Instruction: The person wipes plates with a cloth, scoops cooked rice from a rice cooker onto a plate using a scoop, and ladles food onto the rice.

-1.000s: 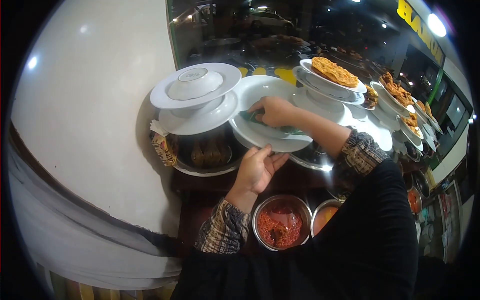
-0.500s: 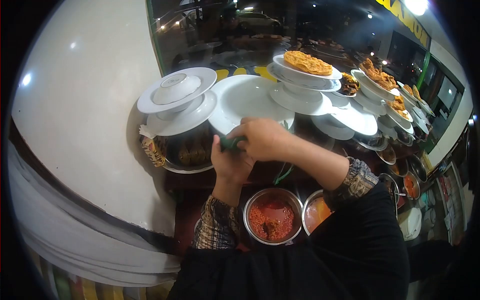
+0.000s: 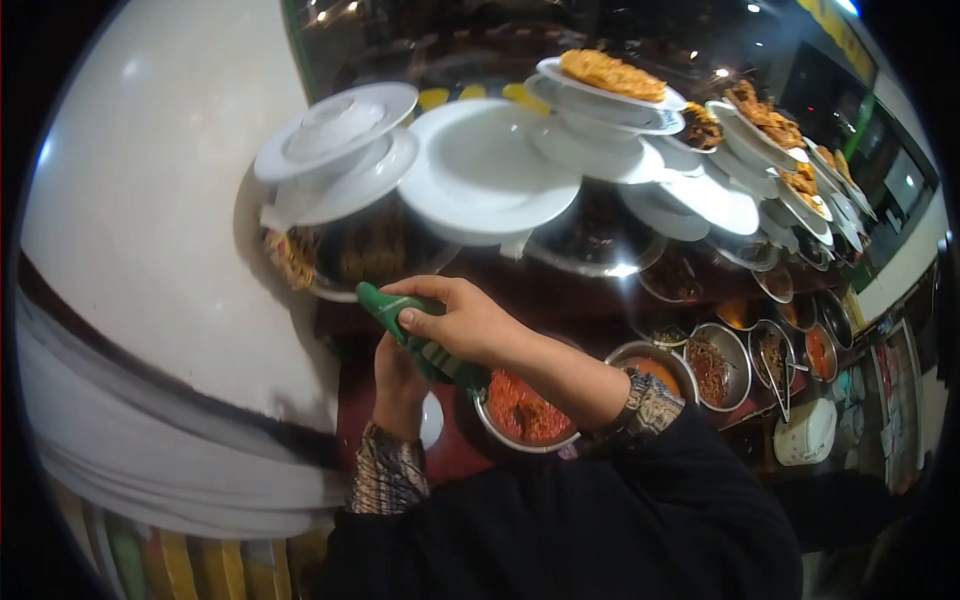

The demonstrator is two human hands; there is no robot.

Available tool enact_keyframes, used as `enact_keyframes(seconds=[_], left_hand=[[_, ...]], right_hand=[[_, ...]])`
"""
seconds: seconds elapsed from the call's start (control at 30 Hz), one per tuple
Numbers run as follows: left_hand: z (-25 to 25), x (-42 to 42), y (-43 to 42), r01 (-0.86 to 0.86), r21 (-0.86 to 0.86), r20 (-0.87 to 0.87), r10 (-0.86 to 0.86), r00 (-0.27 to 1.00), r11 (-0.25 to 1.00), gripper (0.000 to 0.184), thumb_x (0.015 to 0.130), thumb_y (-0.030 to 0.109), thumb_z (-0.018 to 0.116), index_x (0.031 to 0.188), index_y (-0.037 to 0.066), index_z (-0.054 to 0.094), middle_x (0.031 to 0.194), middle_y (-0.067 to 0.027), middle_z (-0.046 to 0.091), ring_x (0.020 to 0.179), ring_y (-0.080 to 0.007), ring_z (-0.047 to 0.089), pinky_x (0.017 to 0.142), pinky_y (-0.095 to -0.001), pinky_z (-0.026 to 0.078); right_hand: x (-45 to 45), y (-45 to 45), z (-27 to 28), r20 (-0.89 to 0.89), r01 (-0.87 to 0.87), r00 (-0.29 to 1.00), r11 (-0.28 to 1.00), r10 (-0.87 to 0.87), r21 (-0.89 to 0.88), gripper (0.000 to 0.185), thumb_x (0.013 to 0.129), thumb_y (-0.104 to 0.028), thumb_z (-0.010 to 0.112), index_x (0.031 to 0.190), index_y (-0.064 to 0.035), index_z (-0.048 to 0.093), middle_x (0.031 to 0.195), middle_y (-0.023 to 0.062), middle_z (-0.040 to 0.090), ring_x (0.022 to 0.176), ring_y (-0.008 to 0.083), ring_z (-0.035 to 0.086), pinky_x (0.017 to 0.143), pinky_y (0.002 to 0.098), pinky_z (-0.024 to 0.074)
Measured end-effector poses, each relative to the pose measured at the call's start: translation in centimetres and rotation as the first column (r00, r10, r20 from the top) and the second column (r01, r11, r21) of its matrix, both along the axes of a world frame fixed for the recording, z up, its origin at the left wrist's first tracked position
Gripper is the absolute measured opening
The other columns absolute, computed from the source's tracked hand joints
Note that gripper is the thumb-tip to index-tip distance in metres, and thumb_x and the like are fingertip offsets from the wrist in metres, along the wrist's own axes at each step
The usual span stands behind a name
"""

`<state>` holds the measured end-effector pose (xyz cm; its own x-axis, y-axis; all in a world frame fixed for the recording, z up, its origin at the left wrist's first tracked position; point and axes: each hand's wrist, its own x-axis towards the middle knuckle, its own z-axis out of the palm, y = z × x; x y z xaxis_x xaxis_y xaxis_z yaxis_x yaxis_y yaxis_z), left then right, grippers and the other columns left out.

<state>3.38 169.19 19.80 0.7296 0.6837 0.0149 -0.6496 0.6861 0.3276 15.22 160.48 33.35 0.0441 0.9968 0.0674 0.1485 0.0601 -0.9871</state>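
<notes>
Smooth white wall fills the left side; dark reflective window spans the back. Wearer's loose black garment takes up the lower middle. Dark red lower counter runs below the displayed dishes.

On the upper level, left: stack of glossy white dishes, an upturned white bowl on top. Right: second stack of white dishes, topped by a flat golden fried cake. Between the stacks, a large round white plate, tilted, well apart from both hands.

Lower level: round steel bowl of chunky red sauce, partly behind the right forearm. Small white rounded object beside the left wrist, partly covered; kind unclear.

Right hand: fingers closed over the cloth, thumb pressed on its near face. Left hand: just below and left of the right, against the cloth; its fingers lie mostly behind the fabric, spread or grip cannot be told.

Bunched green cloth with pale markings: held in front of the upper shelf, one folded end poking up past the right fingertips, lower end near the steel bowl.
</notes>
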Motion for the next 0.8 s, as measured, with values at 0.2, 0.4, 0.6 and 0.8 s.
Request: enact_keyframes(seconds=[0.2, 0.4, 0.6, 0.8], left_hand=[[-13.7, -11.7, -0.5, -0.491, -0.202, -0.532, 0.326, 0.781, 0.847, 0.033, 0.096, 0.014, 0.051, 0.126, 0.003, 0.049, 0.111, -0.0097, 0.057, 0.102, -0.0229, 0.055, 0.092, -0.0392, 0.048], [-23.1, -17.6, -0.9, -0.329, 0.115, -0.889, 0.245, 0.387, 0.937, 0.041, 0.092, 0.011, 0.052, 0.131, 0.002, 0.043, 0.104, -0.0082, 0.056, 0.092, -0.0196, 0.055, 0.077, -0.0371, 0.050], [-21.9, -15.7, 0.4, 0.019, 0.166, -0.985, 0.165, 0.059, 0.986, 0.051, 0.094, 0.031, 0.049, 0.133, -0.002, 0.044, 0.126, -0.0119, 0.055, 0.103, -0.0222, 0.057, 0.073, -0.0363, 0.050], [-24.2, -16.4, 2.6, 0.096, 0.121, -0.992, 0.122, -0.007, 0.988, 0.045, 0.094, 0.037, 0.050, 0.118, -0.001, 0.056, 0.101, -0.0091, 0.061, 0.081, -0.0176, 0.058, 0.067, -0.0315, 0.047]], right_hand=[[-2.9, 3.3, -14.1, -0.486, 0.056, 0.829, 0.906, -0.277, -0.420, 0.033, 0.092, -0.013, 0.056, 0.124, -0.0030, 0.055, 0.097, 0.0081, 0.063, 0.083, 0.0160, 0.061, 0.073, 0.0314, 0.0504], [-6.7, 6.1, -28.4, -0.135, 0.291, 0.885, 0.755, -0.446, -0.588, 0.035, 0.088, -0.013, 0.056, 0.122, -0.0016, 0.055, 0.103, 0.0136, 0.064, 0.092, 0.0265, 0.063, 0.080, 0.0380, 0.0497], [-9.0, 5.3, -35.6, 0.285, 0.423, 0.906, 0.697, -0.314, -0.579, 0.045, 0.082, -0.013, 0.056, 0.127, -0.0050, 0.053, 0.114, 0.0180, 0.063, 0.103, 0.0294, 0.061, 0.089, 0.0369, 0.0465], [-9.1, 5.1, -32.4, 0.259, 0.366, 0.930, 0.671, -0.260, -0.644, 0.047, 0.081, -0.015, 0.056, 0.126, -0.0056, 0.054, 0.114, 0.0176, 0.062, 0.105, 0.0293, 0.061, 0.089, 0.0362, 0.0467]])
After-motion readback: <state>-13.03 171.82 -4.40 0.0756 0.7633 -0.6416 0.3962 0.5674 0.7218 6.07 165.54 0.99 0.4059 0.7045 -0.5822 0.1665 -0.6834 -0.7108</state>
